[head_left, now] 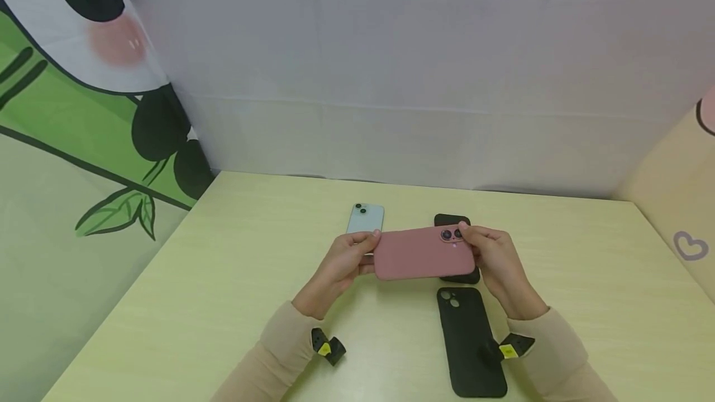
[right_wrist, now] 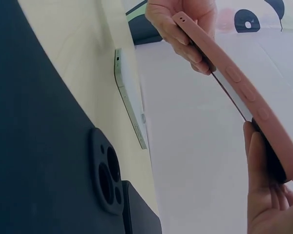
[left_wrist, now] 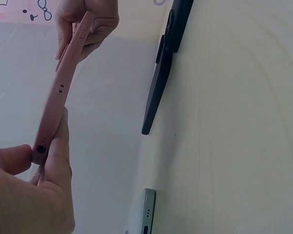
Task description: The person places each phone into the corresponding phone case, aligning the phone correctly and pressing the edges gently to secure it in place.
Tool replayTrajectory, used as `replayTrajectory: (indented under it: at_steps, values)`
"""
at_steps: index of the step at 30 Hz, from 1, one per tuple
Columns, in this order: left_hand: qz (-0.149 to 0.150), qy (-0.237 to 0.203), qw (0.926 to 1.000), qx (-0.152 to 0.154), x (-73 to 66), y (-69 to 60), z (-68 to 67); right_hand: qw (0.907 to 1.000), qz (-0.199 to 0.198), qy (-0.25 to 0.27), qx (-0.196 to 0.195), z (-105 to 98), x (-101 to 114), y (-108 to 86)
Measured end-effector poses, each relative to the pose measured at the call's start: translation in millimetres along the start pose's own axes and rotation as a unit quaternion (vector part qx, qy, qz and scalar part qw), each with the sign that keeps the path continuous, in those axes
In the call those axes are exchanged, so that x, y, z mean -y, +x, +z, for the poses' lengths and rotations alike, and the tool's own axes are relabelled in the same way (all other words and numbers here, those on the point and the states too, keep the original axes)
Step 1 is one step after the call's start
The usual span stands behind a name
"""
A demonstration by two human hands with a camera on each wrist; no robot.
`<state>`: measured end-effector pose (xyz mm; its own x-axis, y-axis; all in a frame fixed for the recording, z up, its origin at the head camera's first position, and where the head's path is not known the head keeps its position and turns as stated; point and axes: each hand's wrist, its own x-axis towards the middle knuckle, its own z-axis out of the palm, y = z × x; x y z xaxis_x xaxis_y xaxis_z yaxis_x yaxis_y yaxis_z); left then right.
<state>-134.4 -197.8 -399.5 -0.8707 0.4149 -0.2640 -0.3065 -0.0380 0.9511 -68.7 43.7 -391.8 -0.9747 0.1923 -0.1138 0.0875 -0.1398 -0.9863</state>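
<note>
A phone in a pink case (head_left: pixel 421 256) is held level above the table, its back with the camera lenses turned up toward the head view. My left hand (head_left: pixel 346 262) pinches its left end between thumb and fingers. At the camera end my right hand (head_left: pixel 497 259) grips it, thumb on the back. From the left wrist, the pink case's edge (left_wrist: pixel 58 92) shows its small openings. The right wrist view shows the side buttons on the pink case (right_wrist: pixel 239 87) and a dark, reflecting face turned downward.
A light blue phone (head_left: pixel 365 218) lies behind my left hand. One black phone or case (head_left: pixel 460 278) lies partly hidden beneath the pink case. Nearer me, a black phone case (head_left: pixel 469 343) with camera cutouts lies by my right wrist. Behind the table (head_left: pixel 268 234) hangs a pale cloth (head_left: pixel 413 79).
</note>
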Motion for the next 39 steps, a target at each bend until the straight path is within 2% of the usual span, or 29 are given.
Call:
replayTrajectory:
  at_steps: [4,11,14,18,21,23,26,30,33,39]
  values:
    - [-0.006,0.012,0.9997,0.021,-0.3,0.1,-0.1,0.9996,0.006,0.022,0.018,-2.5,0.3,0.1]
    - [-0.012,0.05,0.9938,0.098,1.5,1.6,-0.9,0.9985,0.03,0.028,0.035,-4.8,0.6,0.8]
    - [-0.012,0.085,0.9891,0.12,1.9,1.0,-0.6,0.9981,0.04,0.031,0.034,-4.2,1.1,1.0]
    - [-0.011,0.134,0.9787,0.155,3.0,0.1,-0.7,0.9976,0.048,0.038,0.033,-3.8,0.4,1.6]
    - [-0.015,0.143,0.9716,0.188,4.1,-0.2,-0.7,0.9976,0.046,0.039,0.033,-4.3,-0.2,1.5]
    - [-0.021,0.135,0.97,0.201,5.0,-0.3,-0.2,0.9977,0.045,0.037,0.035,-4.6,-0.3,1.2]
    - [-0.029,0.116,0.9729,0.198,5.3,-1.9,0.6,0.9974,0.045,0.038,0.042,-5.5,0.8,0.8]
    - [-0.029,0.083,0.9812,0.172,4.0,-4.9,1.8,0.9954,0.037,0.066,0.059,-7.5,3.5,0.8]
    - [-0.031,0.057,0.9854,0.158,2.6,-5.9,3.2,0.9925,0.018,0.094,0.077,-9.1,5.1,0.7]
    - [-0.038,0.011,0.9888,0.144,2.3,-5.8,5.4,0.9842,-0.027,0.139,0.107,-9.6,5.5,1.7]
